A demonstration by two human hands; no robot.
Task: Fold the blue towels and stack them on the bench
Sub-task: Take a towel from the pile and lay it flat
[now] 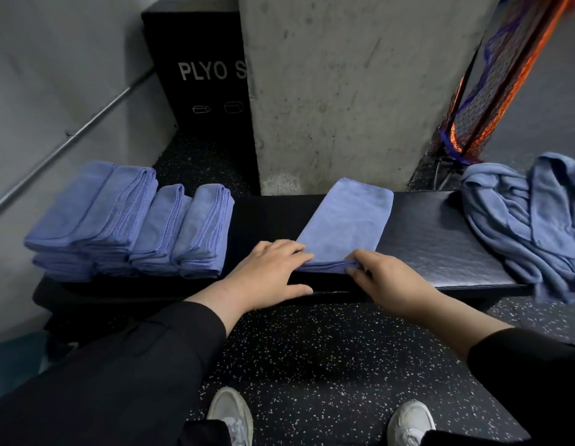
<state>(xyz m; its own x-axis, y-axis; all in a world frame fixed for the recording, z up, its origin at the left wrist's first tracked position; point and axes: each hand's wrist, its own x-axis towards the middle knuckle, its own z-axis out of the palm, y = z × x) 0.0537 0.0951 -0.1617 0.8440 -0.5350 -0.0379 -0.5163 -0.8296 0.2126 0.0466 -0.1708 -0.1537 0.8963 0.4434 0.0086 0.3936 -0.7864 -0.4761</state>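
The left hand (273, 272) lay with straight fingers touching the folded towel (347, 225) on the table (434, 239); the right hand (389, 281) pinched the towel's near edge.

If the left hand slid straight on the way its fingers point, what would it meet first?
The left hand points right, fingertips already at the near edge of the folded towel. Past that, likely the right hand, pinching the same edge, though depth is unclear.

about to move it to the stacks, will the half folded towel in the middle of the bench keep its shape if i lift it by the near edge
Probably not: the half folded towel looks thin, soft cloth, so it would likely droop and unfold. The right hand pinches only its near edge; the left hand lies flat beside it. It looks light, and may slide easily on the smooth bench.
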